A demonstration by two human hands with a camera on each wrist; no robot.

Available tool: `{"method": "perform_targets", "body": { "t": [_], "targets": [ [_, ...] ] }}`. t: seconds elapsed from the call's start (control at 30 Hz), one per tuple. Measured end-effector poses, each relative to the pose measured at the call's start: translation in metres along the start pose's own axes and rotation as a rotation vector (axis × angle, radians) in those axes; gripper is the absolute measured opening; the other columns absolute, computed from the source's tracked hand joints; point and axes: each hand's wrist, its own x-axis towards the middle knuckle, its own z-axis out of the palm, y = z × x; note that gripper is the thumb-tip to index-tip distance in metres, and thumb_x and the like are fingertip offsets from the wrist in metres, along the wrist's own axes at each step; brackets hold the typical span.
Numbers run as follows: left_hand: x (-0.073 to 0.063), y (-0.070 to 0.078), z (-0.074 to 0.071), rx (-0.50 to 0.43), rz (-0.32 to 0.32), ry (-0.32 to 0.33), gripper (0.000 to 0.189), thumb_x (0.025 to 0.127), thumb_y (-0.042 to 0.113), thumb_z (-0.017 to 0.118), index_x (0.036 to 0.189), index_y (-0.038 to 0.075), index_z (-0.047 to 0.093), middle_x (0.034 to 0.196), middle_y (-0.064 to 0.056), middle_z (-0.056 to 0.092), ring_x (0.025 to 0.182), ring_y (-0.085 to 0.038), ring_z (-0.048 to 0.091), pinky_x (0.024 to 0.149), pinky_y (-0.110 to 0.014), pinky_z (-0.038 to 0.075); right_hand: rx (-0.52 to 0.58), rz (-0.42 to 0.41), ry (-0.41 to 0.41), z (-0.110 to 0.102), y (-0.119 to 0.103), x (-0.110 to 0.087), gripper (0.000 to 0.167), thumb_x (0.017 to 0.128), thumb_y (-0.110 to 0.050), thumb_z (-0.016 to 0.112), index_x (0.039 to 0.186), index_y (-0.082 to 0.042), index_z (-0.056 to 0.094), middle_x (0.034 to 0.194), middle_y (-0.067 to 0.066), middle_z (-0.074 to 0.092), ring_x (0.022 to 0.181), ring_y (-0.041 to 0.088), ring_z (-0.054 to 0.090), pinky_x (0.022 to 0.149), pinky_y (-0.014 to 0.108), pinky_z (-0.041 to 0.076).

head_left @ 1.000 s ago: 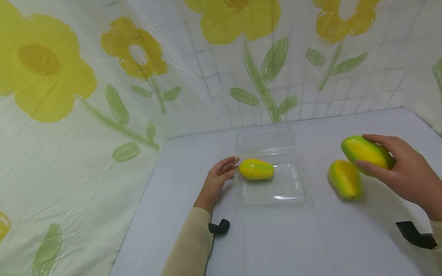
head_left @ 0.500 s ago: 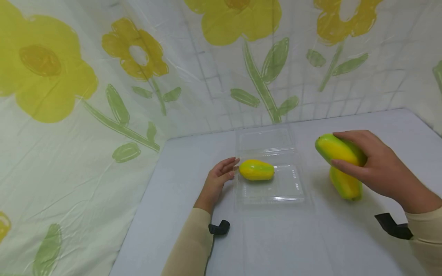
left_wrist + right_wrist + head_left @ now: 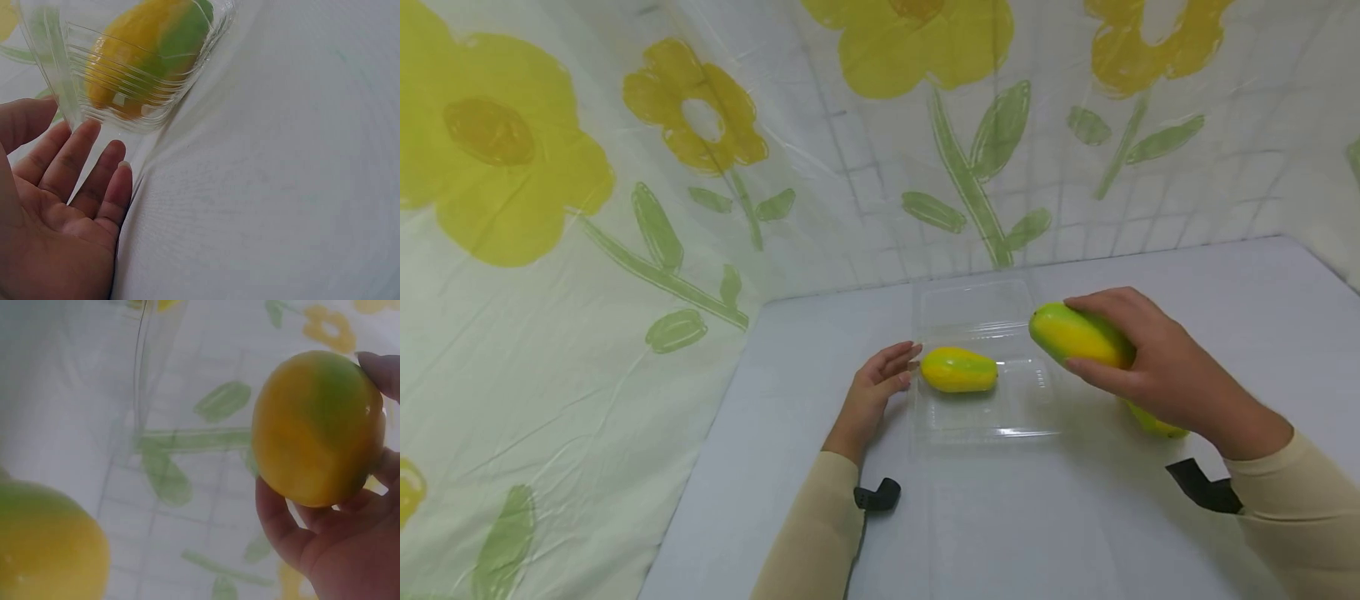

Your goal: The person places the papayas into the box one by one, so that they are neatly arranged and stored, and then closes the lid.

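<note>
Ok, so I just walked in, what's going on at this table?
A person is handling yellow-green fruit with both hands at a white-covered table. The right hand grips one fruit by the right side of an open clear container. A second fruit lies inside, and the lid is folded back. The left hand is at the container's left side, holding nothing. A third fruit sits to the right, mostly hidden behind the right hand.

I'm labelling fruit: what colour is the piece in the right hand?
That fruit is yellow and green, clearest in the head view.
</note>
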Motion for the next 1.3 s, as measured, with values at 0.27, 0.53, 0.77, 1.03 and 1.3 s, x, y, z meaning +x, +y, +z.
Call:
{"method": "perform_targets", "body": {
  "t": [0.27, 0.53, 0.77, 1.03, 1.3],
  "targets": [
    [-0.003, 0.0, -0.001, 0.012, -0.004, 0.008, 0.049, 0.107, 0.014, 0.067, 0.156, 0.013, 0.059, 0.154, 0.0, 0.063, 0.139, -0.025, 0.058, 0.104, -0.036, 0.051, 0.032, -0.103, -0.036, 0.02, -0.014, 0.011, 0.064, 0.093, -0.012, 0.088, 0.15, -0.015, 0.06, 0.139, 0.002, 0.057, 0.104, 0.017, 0.053, 0.082, 0.024, 0.048],
    [-0.004, 0.002, -0.002, 0.007, -0.006, 0.015, 0.049, 0.107, 0.012, 0.066, 0.155, 0.012, 0.059, 0.153, 0.001, 0.063, 0.139, -0.025, 0.059, 0.105, -0.037, 0.051, 0.091, -0.149, -0.072, 0.035, -0.027, 0.022, 0.058, 0.096, -0.013, 0.085, 0.149, -0.014, 0.061, 0.142, 0.001, 0.055, 0.11, 0.017, 0.055, 0.087, 0.025, 0.051],
    [-0.003, 0.001, -0.002, 0.003, -0.013, 0.007, 0.049, 0.108, 0.011, 0.064, 0.156, 0.011, 0.058, 0.154, 0.001, 0.063, 0.139, -0.025, 0.058, 0.106, -0.037, 0.05, 0.093, -0.17, -0.113, 0.049, -0.032, 0.031, 0.055, 0.096, -0.013, 0.085, 0.147, -0.014, 0.063, 0.141, 0.001, 0.053, 0.112, 0.017, 0.056, 0.089, 0.034, 0.056],
    [-0.002, 0.001, -0.002, 0.001, -0.011, -0.006, 0.052, 0.107, 0.014, 0.066, 0.158, 0.01, 0.056, 0.154, 0.001, 0.063, 0.139, -0.025, 0.058, 0.107, -0.039, 0.05, 0.097, -0.189, -0.178, 0.067, -0.037, 0.039, 0.052, 0.095, -0.013, 0.083, 0.144, -0.012, 0.065, 0.136, 0.0, 0.057, 0.113, 0.018, 0.057, 0.093, 0.044, 0.056],
    [-0.004, 0.001, -0.001, -0.034, 0.003, -0.013, 0.055, 0.106, 0.012, 0.067, 0.159, 0.003, 0.053, 0.155, -0.005, 0.062, 0.139, -0.028, 0.058, 0.103, -0.035, 0.052, 0.113, -0.172, -0.228, 0.087, -0.041, 0.04, 0.052, 0.096, -0.017, 0.084, 0.145, -0.013, 0.066, 0.136, -0.001, 0.059, 0.111, 0.019, 0.056, 0.092, 0.045, 0.054]
  ]
}}
